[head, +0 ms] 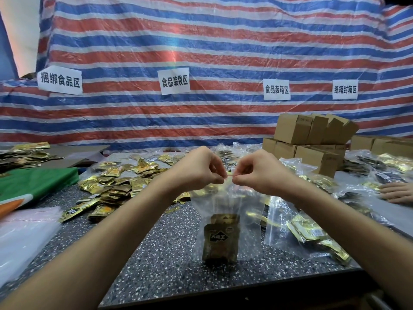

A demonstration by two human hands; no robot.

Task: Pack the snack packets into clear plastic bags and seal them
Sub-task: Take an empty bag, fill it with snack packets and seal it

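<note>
A clear plastic bag [225, 204] hangs upright over the speckled table [169, 260], with dark gold snack packets [221, 240] at its bottom. My left hand [201, 168] and my right hand [257, 171] pinch the bag's red zip strip at the top, fingertips nearly meeting in the middle. A heap of loose gold snack packets [116, 186] lies on the table to the left of the bag.
Filled clear bags [308, 229] lie to the right. Cardboard boxes [312, 139] are stacked at the back right. Another person's hand [397, 193] rests at the right edge. A green sheet [33, 182] and empty plastic bags [22, 238] lie at the left. A striped tarp hangs behind.
</note>
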